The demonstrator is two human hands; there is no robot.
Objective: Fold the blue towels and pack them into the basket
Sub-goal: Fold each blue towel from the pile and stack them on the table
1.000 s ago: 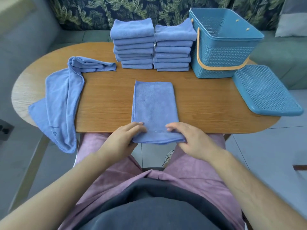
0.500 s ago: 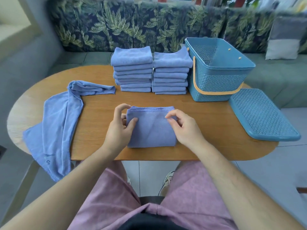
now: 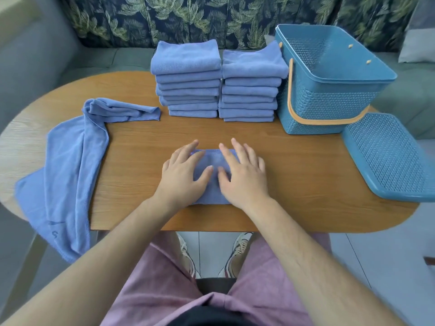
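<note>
folded towel (image 3: 211, 189): flat, table's near middle | towel stacks (image 3: 188, 90): beside basket (image 3: 317, 102) | loose towel (image 3: 66, 165): draped left

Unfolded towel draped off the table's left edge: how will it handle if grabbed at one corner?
Probably floppy: the unfolded towel lies bunched and creased and sags over the edge of the table. It is likely light, since it looks like thin cloth. Part of it hangs below the edge, so a push might slide it off.
</note>
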